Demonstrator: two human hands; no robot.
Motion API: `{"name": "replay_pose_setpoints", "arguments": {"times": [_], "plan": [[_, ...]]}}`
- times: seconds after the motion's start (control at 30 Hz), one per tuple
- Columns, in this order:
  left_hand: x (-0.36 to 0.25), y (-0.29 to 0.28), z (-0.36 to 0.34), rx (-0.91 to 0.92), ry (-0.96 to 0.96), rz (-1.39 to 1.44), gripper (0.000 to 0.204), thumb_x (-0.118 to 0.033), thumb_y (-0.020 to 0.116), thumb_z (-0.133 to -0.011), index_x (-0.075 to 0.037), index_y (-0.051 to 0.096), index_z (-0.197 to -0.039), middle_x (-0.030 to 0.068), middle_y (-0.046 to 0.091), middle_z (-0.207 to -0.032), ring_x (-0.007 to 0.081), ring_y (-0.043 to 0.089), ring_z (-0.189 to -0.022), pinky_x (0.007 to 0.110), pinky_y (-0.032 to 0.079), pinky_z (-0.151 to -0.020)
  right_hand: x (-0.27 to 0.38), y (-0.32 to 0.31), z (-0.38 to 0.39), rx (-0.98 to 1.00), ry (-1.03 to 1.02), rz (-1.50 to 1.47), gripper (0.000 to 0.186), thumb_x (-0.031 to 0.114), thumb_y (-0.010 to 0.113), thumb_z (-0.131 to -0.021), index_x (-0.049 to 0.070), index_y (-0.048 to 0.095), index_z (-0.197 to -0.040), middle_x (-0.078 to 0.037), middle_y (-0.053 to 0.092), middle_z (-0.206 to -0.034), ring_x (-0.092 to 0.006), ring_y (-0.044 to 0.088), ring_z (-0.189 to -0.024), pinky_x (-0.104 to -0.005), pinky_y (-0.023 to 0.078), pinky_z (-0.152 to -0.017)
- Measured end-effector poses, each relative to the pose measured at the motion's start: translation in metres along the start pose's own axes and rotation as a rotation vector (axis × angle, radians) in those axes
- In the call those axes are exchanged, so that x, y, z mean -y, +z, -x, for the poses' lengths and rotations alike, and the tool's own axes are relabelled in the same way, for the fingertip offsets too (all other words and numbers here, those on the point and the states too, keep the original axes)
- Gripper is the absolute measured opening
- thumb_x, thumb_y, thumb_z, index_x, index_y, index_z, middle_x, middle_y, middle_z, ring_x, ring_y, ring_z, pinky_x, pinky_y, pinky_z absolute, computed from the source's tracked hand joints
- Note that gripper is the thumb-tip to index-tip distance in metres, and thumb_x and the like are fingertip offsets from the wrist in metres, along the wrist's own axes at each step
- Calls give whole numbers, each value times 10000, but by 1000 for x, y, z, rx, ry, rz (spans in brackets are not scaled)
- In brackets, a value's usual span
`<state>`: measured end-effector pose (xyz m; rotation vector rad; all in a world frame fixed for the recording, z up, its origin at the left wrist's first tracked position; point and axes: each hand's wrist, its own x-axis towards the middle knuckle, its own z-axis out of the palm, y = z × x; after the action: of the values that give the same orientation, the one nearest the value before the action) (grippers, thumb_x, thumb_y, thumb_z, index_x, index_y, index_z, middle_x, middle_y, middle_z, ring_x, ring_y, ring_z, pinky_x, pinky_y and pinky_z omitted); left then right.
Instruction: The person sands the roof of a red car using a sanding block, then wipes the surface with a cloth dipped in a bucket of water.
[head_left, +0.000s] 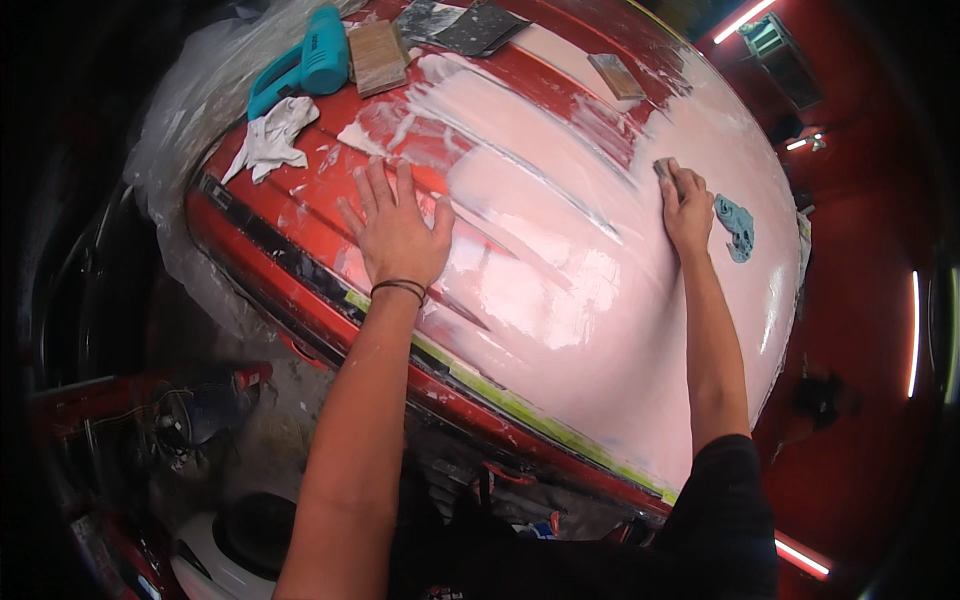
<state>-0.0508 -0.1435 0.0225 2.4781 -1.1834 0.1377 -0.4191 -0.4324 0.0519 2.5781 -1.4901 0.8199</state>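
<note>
My left hand lies flat with fingers spread on the bare red part of a car roof, beside the pale pink filler that covers much of the panel. Farther right, my right hand is closed around a small dark grey block, pressed to the pink surface. Most of the block is hidden by the fingers, so I cannot tell its exact kind. A smear of blue-grey putty sits just right of that hand.
On the roof's far left are a teal heat gun, a crumpled white rag, a wood block and dark sandpaper sheets. Another block rests farther right. Green masking tape lines the near edge. Plastic sheeting hangs at left.
</note>
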Motion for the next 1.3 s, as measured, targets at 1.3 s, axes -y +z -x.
{"name": "replay_pose_setpoints", "arguments": {"times": [1.3], "plan": [[21, -3, 0, 17, -51, -60, 832, -582, 532, -1082, -106, 417, -1754, 226, 289, -1858, 434, 198, -1742, 685, 91, -1388, 110, 1, 78, 75, -141, -130, 421, 296, 732, -1085, 270, 759, -1504, -150, 706, -1471, -398, 644, -1329, -542, 491, -1148]]}}
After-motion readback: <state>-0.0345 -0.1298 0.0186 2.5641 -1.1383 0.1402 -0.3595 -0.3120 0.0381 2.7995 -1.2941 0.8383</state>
